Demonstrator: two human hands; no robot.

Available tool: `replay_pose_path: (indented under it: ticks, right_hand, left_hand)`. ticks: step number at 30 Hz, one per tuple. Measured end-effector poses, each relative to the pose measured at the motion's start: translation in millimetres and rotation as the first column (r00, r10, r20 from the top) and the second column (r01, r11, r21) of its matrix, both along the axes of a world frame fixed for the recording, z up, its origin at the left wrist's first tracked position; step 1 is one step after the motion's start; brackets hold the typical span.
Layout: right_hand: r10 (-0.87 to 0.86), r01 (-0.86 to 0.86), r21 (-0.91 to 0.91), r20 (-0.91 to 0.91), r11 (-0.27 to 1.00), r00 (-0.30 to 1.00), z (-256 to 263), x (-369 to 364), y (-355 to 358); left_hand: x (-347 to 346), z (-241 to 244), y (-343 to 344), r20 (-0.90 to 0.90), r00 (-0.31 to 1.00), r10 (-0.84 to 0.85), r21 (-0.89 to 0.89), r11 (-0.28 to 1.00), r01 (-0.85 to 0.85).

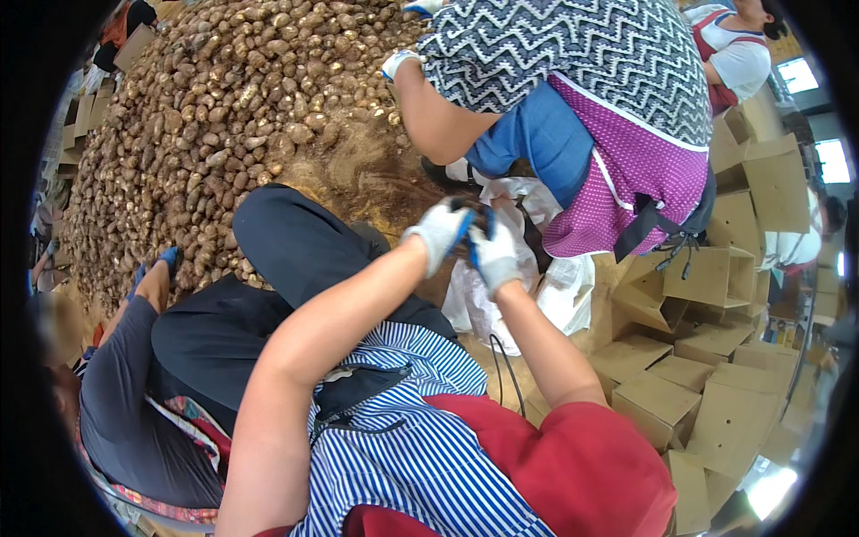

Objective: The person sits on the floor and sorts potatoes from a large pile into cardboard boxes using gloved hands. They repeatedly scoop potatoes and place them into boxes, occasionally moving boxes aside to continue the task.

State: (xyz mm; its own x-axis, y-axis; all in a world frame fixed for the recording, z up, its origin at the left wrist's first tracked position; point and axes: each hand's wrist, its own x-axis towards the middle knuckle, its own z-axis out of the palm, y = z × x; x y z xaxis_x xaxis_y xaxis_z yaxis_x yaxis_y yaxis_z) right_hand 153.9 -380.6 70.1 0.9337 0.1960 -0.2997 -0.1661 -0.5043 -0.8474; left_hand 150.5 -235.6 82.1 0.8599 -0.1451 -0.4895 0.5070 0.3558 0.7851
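Note:
My left hand (439, 233) wears a white knit glove with a blue coated palm. My right hand (495, 251), gloved the same way, meets it over the floor in front of my knees. Between the fingers of both hands is a dark brown lump (479, 217), seemingly a taro corm; it is mostly hidden and blurred. Below and behind my hands, white plastic sacks (570, 292) lie crumpled on the floor. A big heap of small brown taro corms (221, 114) spreads beyond my knees, some showing pale cut spots.
A co-worker in a purple dotted apron (631, 148) bends close in front, a gloved hand (400, 62) at the heap. Another person's leg (144, 396) is at my left. Open and closed cardboard boxes (658, 399) crowd the right side. Loose soil (362, 161) covers the floor beside the heap.

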Motion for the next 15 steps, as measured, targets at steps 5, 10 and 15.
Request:
replay_pose_path:
  ticks: [5,10,15]
  right_hand:
    - [-0.064,0.068,-0.102,0.048,0.992,0.997,-44.6,24.5,-130.6]
    - [-0.118,0.152,-0.591,0.096,0.792,0.988,-38.3,1.4,-124.8]
    - [0.21,-0.028,-0.704,0.174,0.71,0.962,-67.3,-6.6,-89.5]
  left_hand:
    - [20.2,-19.6,-91.7,-0.169,0.949,-0.266,-0.204,0.952,0.23]
    - [10.3,-45.9,-55.7,0.195,0.953,-0.232,0.516,0.851,0.101]
    - [3.2,37.6,23.0,0.22,0.966,-0.133,0.068,0.99,0.121]
